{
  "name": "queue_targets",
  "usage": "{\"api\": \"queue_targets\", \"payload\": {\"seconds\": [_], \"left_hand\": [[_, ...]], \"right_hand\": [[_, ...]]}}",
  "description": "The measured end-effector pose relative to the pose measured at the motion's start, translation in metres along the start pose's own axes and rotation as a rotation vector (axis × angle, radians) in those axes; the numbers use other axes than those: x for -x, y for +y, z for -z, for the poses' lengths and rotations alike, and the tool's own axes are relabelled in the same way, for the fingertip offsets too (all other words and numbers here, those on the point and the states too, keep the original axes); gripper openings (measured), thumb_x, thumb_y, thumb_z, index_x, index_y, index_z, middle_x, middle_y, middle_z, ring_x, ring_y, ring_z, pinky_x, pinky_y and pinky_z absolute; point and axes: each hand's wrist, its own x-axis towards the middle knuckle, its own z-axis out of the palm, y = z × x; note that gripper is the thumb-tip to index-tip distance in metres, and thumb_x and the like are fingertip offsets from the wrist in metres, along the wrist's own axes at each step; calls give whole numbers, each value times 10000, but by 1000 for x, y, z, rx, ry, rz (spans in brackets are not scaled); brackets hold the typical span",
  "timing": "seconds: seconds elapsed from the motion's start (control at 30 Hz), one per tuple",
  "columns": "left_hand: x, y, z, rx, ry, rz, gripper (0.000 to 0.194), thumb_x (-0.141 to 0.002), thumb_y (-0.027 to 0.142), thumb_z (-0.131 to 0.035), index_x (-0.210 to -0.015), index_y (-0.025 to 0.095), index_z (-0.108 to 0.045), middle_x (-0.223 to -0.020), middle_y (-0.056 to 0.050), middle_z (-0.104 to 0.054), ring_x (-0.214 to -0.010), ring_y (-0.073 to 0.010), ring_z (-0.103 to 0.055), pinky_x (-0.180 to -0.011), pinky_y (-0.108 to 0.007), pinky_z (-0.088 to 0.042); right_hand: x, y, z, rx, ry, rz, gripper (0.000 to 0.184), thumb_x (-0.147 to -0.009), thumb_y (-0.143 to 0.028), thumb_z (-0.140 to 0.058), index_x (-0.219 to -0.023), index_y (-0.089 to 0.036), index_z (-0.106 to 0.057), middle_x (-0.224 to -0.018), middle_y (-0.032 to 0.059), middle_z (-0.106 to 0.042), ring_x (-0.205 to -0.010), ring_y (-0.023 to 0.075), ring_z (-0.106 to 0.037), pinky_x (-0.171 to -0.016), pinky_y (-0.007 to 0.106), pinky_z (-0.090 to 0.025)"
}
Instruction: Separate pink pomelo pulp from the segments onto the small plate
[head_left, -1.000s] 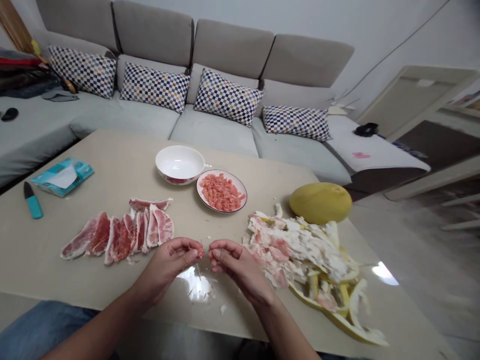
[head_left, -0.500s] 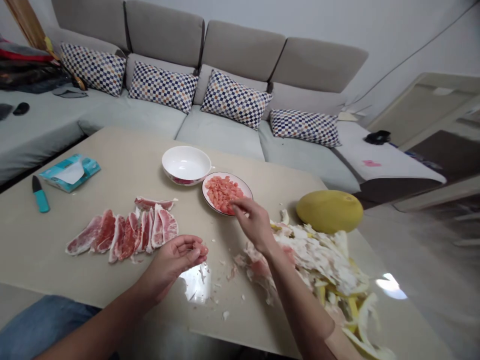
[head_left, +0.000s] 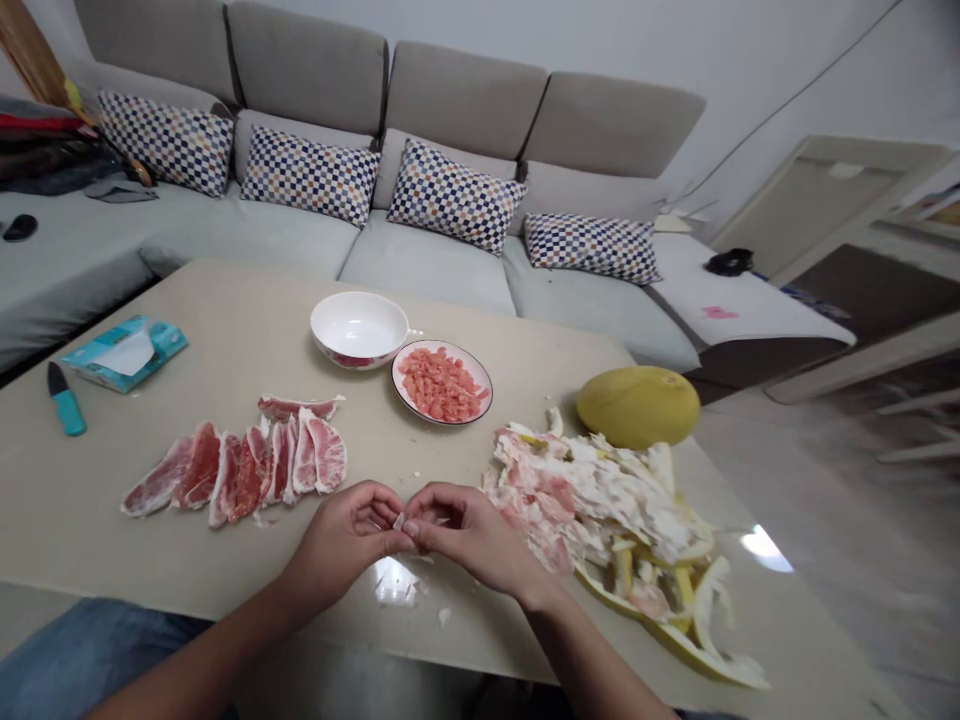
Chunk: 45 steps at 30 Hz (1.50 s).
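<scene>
My left hand point(head_left: 349, 535) and my right hand point(head_left: 469, 535) meet fingertip to fingertip above the table's front part. Between them shows a small bit of pomelo segment point(head_left: 399, 521), mostly hidden by the fingers; both hands pinch at it. Left of my hands lies a row of pomelo segments point(head_left: 247, 470), pink with white skin. Beyond the hands, a dark-rimmed plate point(head_left: 480, 405) holds peeled pink pomelo pulp point(head_left: 439, 385). To the right of my right hand is a heap of peel and white pith point(head_left: 615, 495).
A white bowl point(head_left: 360, 325) stands beside the plate. A whole yellow pomelo point(head_left: 637, 405) sits behind the peel heap. At the left lie a knife with a turquoise handle point(head_left: 69, 410) and a tissue pack point(head_left: 127, 352). A sofa point(head_left: 427, 270) with checked cushions runs behind the table.
My right hand has come back from the plate toward me and now touches my left hand's fingertips. The view has shifted slightly.
</scene>
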Motion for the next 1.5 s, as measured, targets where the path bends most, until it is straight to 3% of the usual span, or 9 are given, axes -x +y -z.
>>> {"api": "queue_targets", "payload": {"seconds": [0.4, 0.63, 1.1, 1.2, 1.37, 1.5], "left_hand": [[-5, -4, 7, 6, 68, -25, 234, -682, 278, -768, -861, 163, -671, -813, -38, -686, -806, -178, -645, -752, -292, -525], [-2, -4, 3, -112, 99, -86, 128, -714, 253, -733, -809, 178, -691, -863, -48, -683, -832, -202, -663, -765, -305, -545], [-5, -8, 5, 143, 65, -120, 175, -721, 244, -756, -810, 171, -625, -845, -38, -694, -845, -176, -650, -782, -284, -506], [-5, -5, 6, 152, 32, -119, 169, -754, 243, -735, -843, 174, -609, -868, -34, -669, -882, -167, -634, -820, -282, -494], [-2, -1, 6, 180, -34, 2, 384, -736, 281, -756, -1065, 210, -571, -1029, -47, -608, -973, -192, -623, -860, -322, -507], [-1, -4, 5, 233, -109, 128, 378, -755, 368, -730, -1050, 185, -581, -987, -54, -608, -905, -195, -642, -802, -349, -542]], "right_hand": [[-5, 16, -5, -227, 82, -4, 310, -711, -450, -766, -772, -171, -645, -665, -18, -642, -597, 113, -608, -620, 247, -516], [-2, 17, -8, -204, 107, -15, 322, -720, -468, -753, -790, -162, -681, -604, -6, -653, -550, 118, -603, -583, 249, -516], [0, 41, -23, -563, 308, -31, 304, -657, -425, -821, -752, -155, -717, -692, 34, -703, -610, 131, -629, -599, 242, -527], [1, 40, -25, -443, 351, 55, 266, -722, -431, -771, -788, -180, -716, -707, 36, -703, -615, 149, -637, -620, 276, -539], [9, 36, -24, 113, 467, 384, 81, -840, -286, -673, -877, -247, -733, -872, 70, -711, -783, 209, -661, -688, 323, -537], [13, 37, -24, 358, 454, 605, 187, -850, -162, -644, -978, -272, -723, -930, 70, -724, -863, 219, -660, -743, 340, -539]]}}
